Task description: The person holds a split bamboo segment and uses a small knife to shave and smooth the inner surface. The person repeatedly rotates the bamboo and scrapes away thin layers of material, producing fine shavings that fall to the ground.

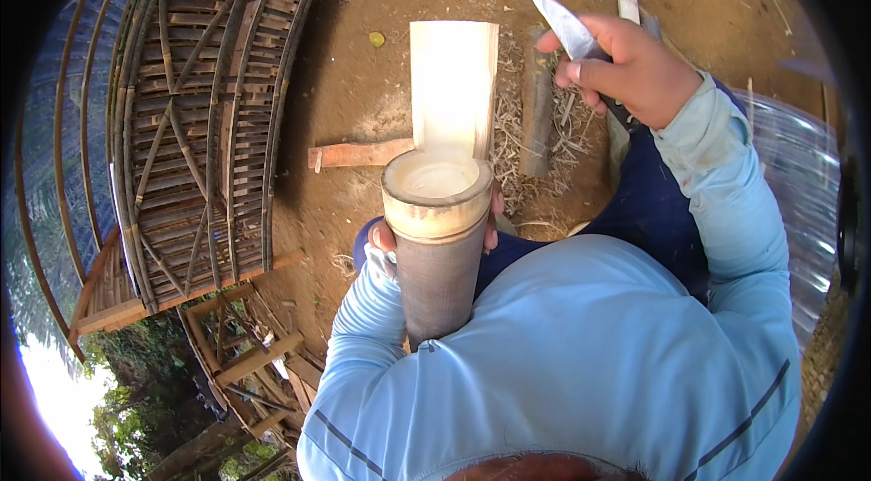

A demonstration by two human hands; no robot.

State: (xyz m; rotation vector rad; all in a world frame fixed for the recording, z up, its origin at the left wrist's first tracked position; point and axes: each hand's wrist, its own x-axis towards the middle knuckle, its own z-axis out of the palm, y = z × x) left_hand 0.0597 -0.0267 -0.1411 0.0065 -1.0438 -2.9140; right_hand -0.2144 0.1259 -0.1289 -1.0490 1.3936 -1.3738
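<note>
A bamboo tube (440, 254) stands tilted in front of my chest, with a pale cut rim and a closed node inside its mouth. My left hand (383, 238) is wrapped round it from behind; only fingertips show at its two sides. Beyond the rim rises a long pale wooden strip (454, 82), which looks joined to the tube's far side. Up at the right, my right hand (649, 68) is closed round the dark handle of a knife (564, 25). Its broad blade points up and left, apart from the bamboo.
Pale shavings (567, 132) litter the dirt floor around a round piece of wood (536, 109). A flat wooden piece (358, 154) lies left of the strip. A slatted bamboo structure (204, 100) stands at the left, above a wooden frame (249, 358). Clear plastic sheeting (789, 154) is at the right.
</note>
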